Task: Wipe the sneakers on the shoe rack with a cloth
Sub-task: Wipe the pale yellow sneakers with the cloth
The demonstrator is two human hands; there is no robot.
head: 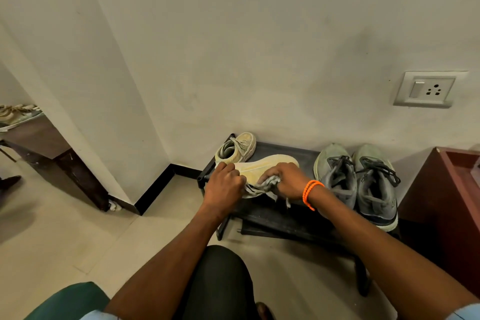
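A low black shoe rack (275,213) stands against the wall. My left hand (224,184) grips the heel end of a cream sneaker (265,165), which is turned so its pale sole faces up. My right hand (284,180) holds a crumpled grey cloth (266,186) against the sneaker's side. The matching cream sneaker (237,148) sits upright on the rack's back left corner. A pair of grey sneakers (357,179) with dark laces rests on the right part of the rack.
A dark red cabinet (446,205) stands right of the rack. A wall socket (430,89) is above it. A dark wooden table (49,143) with items on it stands to the left. My knee (220,275) is in front of the rack.
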